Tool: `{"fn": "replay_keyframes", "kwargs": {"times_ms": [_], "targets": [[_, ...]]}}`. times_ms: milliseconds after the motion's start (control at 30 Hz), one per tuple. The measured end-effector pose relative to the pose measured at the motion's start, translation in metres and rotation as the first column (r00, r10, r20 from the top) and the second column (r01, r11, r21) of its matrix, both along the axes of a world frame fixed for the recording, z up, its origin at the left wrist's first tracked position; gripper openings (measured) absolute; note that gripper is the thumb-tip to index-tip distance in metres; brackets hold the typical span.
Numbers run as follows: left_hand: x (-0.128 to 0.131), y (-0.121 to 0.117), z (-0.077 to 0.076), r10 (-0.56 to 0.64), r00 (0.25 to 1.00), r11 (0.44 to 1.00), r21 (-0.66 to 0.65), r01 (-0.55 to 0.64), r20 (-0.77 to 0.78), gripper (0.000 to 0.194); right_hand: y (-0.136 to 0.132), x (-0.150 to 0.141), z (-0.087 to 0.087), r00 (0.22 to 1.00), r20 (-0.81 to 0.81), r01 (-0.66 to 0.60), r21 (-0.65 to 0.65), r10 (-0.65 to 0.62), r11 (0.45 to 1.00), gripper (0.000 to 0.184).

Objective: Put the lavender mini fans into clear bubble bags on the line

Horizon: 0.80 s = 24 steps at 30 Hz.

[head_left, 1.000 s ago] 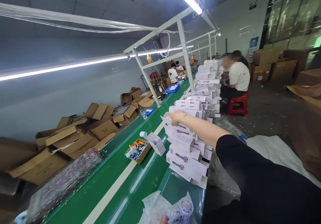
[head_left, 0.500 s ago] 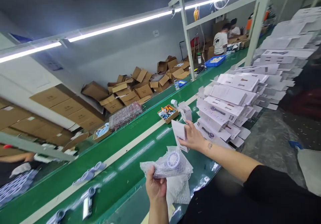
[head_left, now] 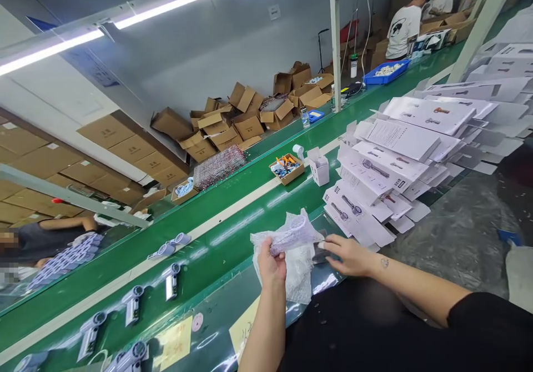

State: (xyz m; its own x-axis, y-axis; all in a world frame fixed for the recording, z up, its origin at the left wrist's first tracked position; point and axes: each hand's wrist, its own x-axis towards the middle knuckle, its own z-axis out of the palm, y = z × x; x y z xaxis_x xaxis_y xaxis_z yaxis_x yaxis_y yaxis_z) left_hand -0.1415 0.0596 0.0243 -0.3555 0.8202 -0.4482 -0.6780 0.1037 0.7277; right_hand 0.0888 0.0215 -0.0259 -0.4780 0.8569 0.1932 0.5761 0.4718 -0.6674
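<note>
My left hand (head_left: 271, 262) is closed around a bubble-wrapped item (head_left: 293, 232), held above the near edge of the green conveyor belt (head_left: 233, 233). A loose clear bag (head_left: 297, 275) hangs below it. My right hand (head_left: 347, 254) is beside it, fingers pressed together at the wrap's right end. Stacks of flat white cartons (head_left: 375, 177) printed with a handheld device lean just right of my hands.
On the belt are a small open white box (head_left: 320, 167), a cardboard tray of tools (head_left: 286, 167) and several grey handheld devices (head_left: 170, 280). A co-worker's arm (head_left: 62, 225) is at the left. Other people (head_left: 403, 22) sit far back by a blue bin (head_left: 385, 71). Cardboard boxes (head_left: 233, 122) are piled behind the belt.
My right hand came back from the carton stack and no longer shows the flat white carton; it now meets the bubble-wrapped item. My left hand raised that item. The view swung left and down.
</note>
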Motion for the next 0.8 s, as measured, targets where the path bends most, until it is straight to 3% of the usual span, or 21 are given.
{"fn": "replay_keyframes", "kwargs": {"times_ms": [100,200,267,400,500,633,700,800], "targets": [[-0.002,-0.001,-0.005,-0.003,1.000,0.999,-0.050,0.002,-0.011,0.021,0.025,0.014,0.010,0.995,-0.088,0.056,0.113,-0.046,0.992,0.035],[-0.004,-0.002,-0.004,0.012,1.000,0.998,-0.061,-0.014,-0.023,0.019,0.055,0.010,0.004,0.997,-0.071,-0.030,-0.024,0.028,0.999,0.041],[-0.004,-0.004,0.004,0.026,0.999,0.998,-0.051,-0.028,-0.043,0.020,0.064,0.000,-0.007,0.996,0.001,-0.084,-0.117,0.085,0.990,0.032],[0.005,-0.013,0.027,0.051,0.980,0.991,0.132,-0.026,-0.192,0.029,0.058,-0.021,-0.033,0.999,0.051,0.008,-0.065,-0.005,0.998,0.038],[0.019,-0.022,0.035,0.007,0.912,0.951,0.284,0.121,-0.411,0.030,0.049,-0.026,-0.047,0.999,-0.020,0.049,0.036,-0.049,0.998,0.046],[0.021,-0.037,0.021,-0.065,0.641,0.920,0.203,0.336,-0.765,0.023,0.044,-0.015,-0.044,0.987,-0.145,-0.076,-0.039,0.070,0.996,0.044],[0.011,-0.047,0.011,-0.065,0.462,0.897,0.151,0.415,-0.885,0.019,0.041,-0.007,-0.036,0.965,-0.232,-0.164,-0.174,0.122,0.971,0.046],[-0.005,-0.057,0.005,-0.003,0.141,0.817,0.079,0.572,-0.990,0.013,0.037,-0.004,-0.028,0.936,-0.313,-0.269,-0.338,0.162,0.902,0.065]]}}
